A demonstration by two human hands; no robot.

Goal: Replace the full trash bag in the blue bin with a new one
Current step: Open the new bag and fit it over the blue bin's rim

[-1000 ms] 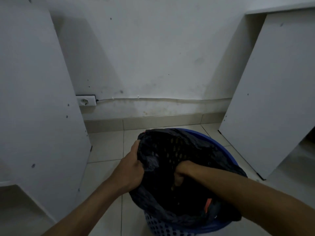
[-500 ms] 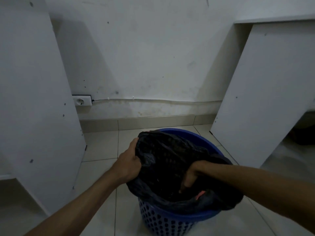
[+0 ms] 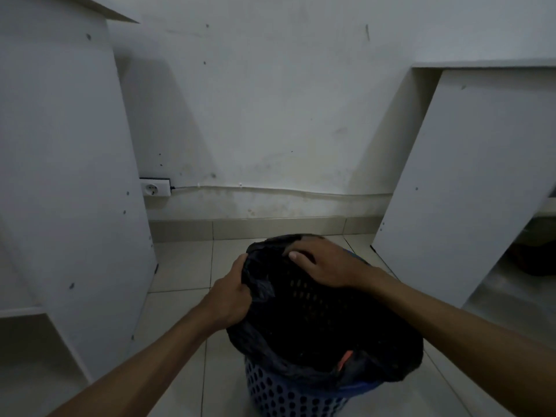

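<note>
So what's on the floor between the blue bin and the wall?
Only bare floor tiles in the head view, between blue bin and wall.
</note>
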